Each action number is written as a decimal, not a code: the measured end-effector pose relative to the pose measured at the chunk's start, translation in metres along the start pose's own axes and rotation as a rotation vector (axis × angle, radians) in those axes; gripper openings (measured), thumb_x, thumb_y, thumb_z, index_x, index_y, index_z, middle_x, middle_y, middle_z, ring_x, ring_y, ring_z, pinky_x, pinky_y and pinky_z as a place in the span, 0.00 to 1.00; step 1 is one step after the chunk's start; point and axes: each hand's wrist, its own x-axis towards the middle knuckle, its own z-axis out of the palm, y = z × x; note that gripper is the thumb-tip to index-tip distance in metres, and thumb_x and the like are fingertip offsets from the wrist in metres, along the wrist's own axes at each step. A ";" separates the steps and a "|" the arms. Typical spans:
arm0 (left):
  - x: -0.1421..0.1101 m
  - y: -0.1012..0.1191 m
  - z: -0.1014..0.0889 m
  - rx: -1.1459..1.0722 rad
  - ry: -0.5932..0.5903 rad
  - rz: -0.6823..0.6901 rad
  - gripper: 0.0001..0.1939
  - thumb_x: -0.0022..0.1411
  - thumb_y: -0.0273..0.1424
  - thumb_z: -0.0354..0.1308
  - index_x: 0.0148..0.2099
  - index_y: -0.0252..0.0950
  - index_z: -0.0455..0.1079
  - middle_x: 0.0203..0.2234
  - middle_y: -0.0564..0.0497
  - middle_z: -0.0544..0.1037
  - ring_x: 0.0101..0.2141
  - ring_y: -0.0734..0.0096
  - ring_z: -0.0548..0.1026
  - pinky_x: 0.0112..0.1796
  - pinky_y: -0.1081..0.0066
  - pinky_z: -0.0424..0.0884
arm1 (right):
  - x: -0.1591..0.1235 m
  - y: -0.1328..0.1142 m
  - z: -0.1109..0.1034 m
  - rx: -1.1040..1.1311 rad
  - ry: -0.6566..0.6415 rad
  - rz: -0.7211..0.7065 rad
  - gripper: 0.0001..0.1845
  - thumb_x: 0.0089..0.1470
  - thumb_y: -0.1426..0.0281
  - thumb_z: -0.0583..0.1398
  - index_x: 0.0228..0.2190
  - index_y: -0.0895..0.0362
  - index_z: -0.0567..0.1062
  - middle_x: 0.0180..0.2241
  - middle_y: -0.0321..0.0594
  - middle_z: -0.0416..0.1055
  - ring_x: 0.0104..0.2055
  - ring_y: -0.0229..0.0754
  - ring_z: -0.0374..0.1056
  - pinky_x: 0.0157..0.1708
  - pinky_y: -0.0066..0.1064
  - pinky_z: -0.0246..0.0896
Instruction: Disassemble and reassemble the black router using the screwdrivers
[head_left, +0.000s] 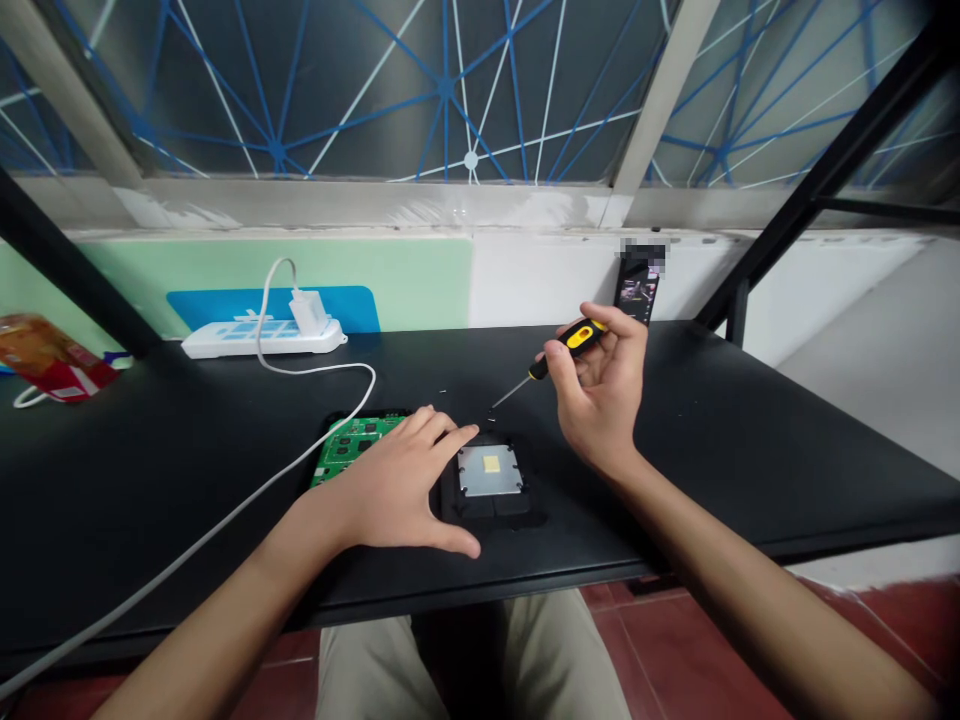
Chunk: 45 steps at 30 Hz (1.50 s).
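Observation:
My left hand [397,485] rests flat on the black table [750,440], fingers spread, its thumb and forefinger around the left side of a small black device [491,495] with a silver metal plate and a yellow square on top. Under that hand lies a green circuit board [349,445]. My right hand [600,385] is raised a little above and right of the device, closed on a small screwdriver [559,352] with a black and yellow handle. Its thin tip points down-left toward the device without touching it.
A white power strip [259,338] with a charger plugged in lies at the back left; its white cable [225,520] runs across the table toward me. A red packet [49,360] sits far left. A phone [637,290] leans against the wall. Tiny screws [442,392] lie near the device.

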 end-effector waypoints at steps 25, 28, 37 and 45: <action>0.027 -0.011 -0.018 0.079 0.020 0.073 0.43 0.57 0.62 0.59 0.64 0.37 0.65 0.58 0.43 0.71 0.60 0.48 0.62 0.61 0.52 0.58 | -0.006 0.008 0.010 0.074 -0.060 0.136 0.19 0.61 0.68 0.60 0.51 0.47 0.61 0.41 0.37 0.67 0.35 0.39 0.75 0.39 0.40 0.77; 0.027 -0.013 -0.015 0.072 0.026 0.073 0.43 0.58 0.61 0.59 0.64 0.37 0.65 0.58 0.43 0.71 0.60 0.48 0.62 0.61 0.53 0.58 | -0.005 0.007 0.009 0.078 -0.053 0.125 0.18 0.62 0.68 0.59 0.51 0.47 0.61 0.41 0.37 0.66 0.35 0.39 0.75 0.39 0.40 0.77; 0.028 -0.014 -0.013 0.076 0.034 0.084 0.41 0.60 0.60 0.59 0.64 0.37 0.65 0.58 0.43 0.71 0.59 0.49 0.63 0.61 0.54 0.58 | -0.008 0.006 0.010 0.091 -0.072 0.117 0.18 0.63 0.68 0.58 0.52 0.46 0.60 0.41 0.37 0.65 0.35 0.39 0.75 0.37 0.40 0.77; 0.028 -0.015 -0.012 0.085 0.032 0.098 0.38 0.62 0.57 0.59 0.64 0.36 0.66 0.57 0.44 0.73 0.58 0.49 0.63 0.59 0.55 0.60 | -0.007 0.006 0.010 0.101 -0.062 0.117 0.18 0.62 0.69 0.59 0.51 0.46 0.61 0.41 0.38 0.65 0.35 0.40 0.75 0.38 0.41 0.76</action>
